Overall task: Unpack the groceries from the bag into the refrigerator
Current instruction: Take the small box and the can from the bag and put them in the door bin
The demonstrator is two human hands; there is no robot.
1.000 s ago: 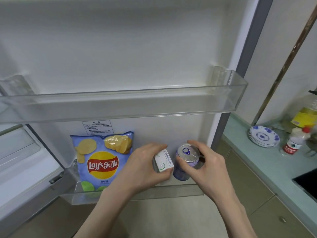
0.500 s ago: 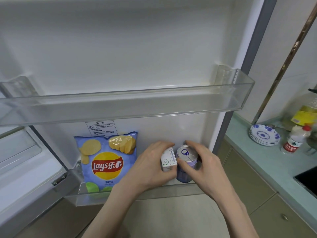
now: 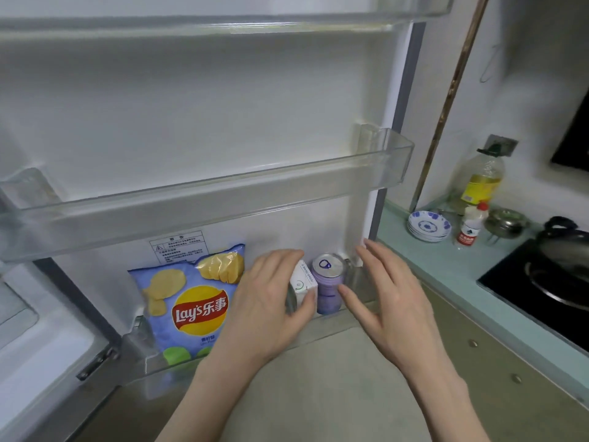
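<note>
– What are the door shelf (image 3: 204,199) and the chip bag (image 3: 191,307) seen to be made of?
– Clear, glossy plastic is seen in the shelf; a shiny printed foil film is shown by the bag.
– And the can (image 3: 328,282) and carton (image 3: 304,283)?
– A brushed metal top is shown on the can; smooth printed card is seen on the carton. The plates (image 3: 428,226) look to be glazed ceramic.

**Both my hands low in the frame**

My left hand (image 3: 271,298) sits at lower centre, fingers and thumb curled in a pinch around a small white carton (image 3: 302,283). My right hand (image 3: 389,291) hangs just right of it, fingers straight and spread, holding nothing. Both forearms run in from the bottom edge.
</note>
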